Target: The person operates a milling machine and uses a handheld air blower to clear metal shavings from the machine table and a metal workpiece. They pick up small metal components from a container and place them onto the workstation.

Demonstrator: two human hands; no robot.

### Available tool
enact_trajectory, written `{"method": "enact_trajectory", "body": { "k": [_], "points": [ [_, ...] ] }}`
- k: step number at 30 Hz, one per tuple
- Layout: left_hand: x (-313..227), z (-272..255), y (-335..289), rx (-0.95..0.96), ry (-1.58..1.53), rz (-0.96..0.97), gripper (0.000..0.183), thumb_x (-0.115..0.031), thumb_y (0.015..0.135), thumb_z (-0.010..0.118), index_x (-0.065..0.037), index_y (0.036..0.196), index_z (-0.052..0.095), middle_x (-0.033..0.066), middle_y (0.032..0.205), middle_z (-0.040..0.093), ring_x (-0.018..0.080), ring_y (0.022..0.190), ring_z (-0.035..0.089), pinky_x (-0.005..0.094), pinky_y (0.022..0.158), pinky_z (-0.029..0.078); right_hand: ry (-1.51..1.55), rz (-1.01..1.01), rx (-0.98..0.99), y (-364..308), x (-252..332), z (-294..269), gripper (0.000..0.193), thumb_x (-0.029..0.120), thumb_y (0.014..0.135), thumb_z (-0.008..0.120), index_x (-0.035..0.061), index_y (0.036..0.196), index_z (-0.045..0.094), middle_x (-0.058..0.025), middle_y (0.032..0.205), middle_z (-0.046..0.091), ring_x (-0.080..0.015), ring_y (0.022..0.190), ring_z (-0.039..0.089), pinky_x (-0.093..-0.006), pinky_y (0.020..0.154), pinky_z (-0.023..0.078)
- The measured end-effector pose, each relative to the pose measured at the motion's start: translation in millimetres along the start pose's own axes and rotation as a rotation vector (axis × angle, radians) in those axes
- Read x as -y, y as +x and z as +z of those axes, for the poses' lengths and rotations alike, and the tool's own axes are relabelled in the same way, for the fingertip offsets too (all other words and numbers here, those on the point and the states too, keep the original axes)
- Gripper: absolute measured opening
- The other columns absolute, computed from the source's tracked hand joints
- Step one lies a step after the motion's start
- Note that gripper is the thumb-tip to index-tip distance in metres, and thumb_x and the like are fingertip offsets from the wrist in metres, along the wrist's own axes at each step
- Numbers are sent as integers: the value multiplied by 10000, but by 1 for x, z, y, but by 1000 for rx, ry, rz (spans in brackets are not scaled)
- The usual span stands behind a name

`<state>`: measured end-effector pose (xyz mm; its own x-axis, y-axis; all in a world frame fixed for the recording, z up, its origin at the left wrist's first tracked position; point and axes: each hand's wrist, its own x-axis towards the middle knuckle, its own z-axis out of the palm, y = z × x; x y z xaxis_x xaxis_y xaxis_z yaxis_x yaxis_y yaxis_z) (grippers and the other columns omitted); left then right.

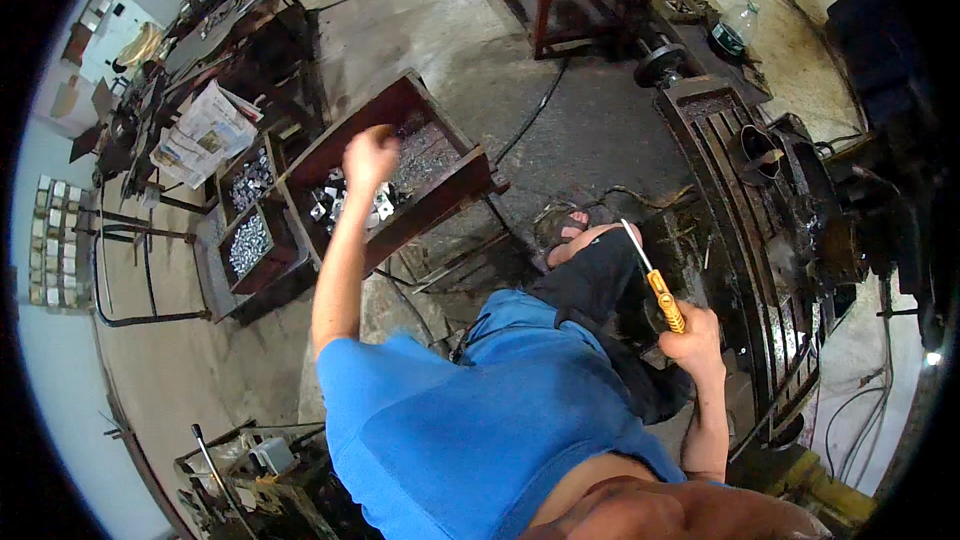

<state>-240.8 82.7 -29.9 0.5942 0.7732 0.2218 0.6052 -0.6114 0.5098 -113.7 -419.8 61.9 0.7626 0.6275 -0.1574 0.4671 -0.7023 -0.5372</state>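
My left hand [370, 157] is stretched out over a long dark wooden tray [455, 192]. Motion smears its fingers, so what they hold, if anything, does not show. Below and beside that hand, small silver metal parts [383, 206] lie in the near part of the tray. Fine metal chips [428, 152] cover its far right part. My right hand [692, 342] is closed around a yellow-handled tool [664, 300] with a slim, pointed silver blade. Its blade points up and away, over my knee.
Two smaller boxes, one with silver pieces [249, 245] and one with darker pieces [251, 178], adjoin the tray's left. Newspaper [205, 135] hangs beside them. On my right runs a slotted machine table [735, 190]. A cable [540, 105] crosses the floor.
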Motion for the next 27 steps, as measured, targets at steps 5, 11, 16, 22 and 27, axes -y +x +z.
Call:
{"method": "enact_trajectory", "body": {
  "k": [5, 11, 16, 22, 27],
  "points": [
    [87, -22, -4, 35, 473, -508, 342, -356, 717, 618, -70, 904, 632, 161, 945, 629, 318, 908, 600, 429, 760, 473, 8, 13, 23, 0, 5, 1, 266, 185, 526, 542, 8, 723, 551, -234, 598, 497, -430, 576, 493, -437, 517, 397],
    [113, 13, 1, 11, 535, -508, 275, -304, 688, 638, -77, 842, 645, 138, 906, 641, 302, 863, 617, 405, 730, 489, -23, 11, -2, 3, 7, 3, 249, 184, 530, 533, 9, 705, 525, -248, 625, 506, -436, 600, 496, -453, 535, 400],
    [104, 14, -1, -32, 545, -470, 253, -229, 646, 643, -74, 846, 626, 149, 893, 621, 313, 832, 614, 407, 717, 491, -62, 31, -28, -3, 1, 5, 254, 193, 541, 525, 10, 716, 517, -258, 650, 524, -436, 634, 512, -467, 564, 415],
    [99, 5, -1, -383, 520, -73, 222, -183, 639, 614, -81, 835, 618, 146, 904, 526, 325, 790, 588, 421, 675, 483, -87, 3, -21, -8, -2, 6, 297, 205, 551, 533, 5, 770, 542, -250, 654, 539, -428, 639, 528, -465, 581, 428],
    [43, 1, 17, -3, -979, -271, 186, 22, 656, 689, 12, 764, 539, 96, 796, 600, 157, 677, 600, 269, 590, 492, -72, -115, 82, 12, 24, 13, 338, 213, 533, 568, 31, 817, 566, -238, 676, 561, -409, 690, 554, -469, 630, 447]
  ]
}}
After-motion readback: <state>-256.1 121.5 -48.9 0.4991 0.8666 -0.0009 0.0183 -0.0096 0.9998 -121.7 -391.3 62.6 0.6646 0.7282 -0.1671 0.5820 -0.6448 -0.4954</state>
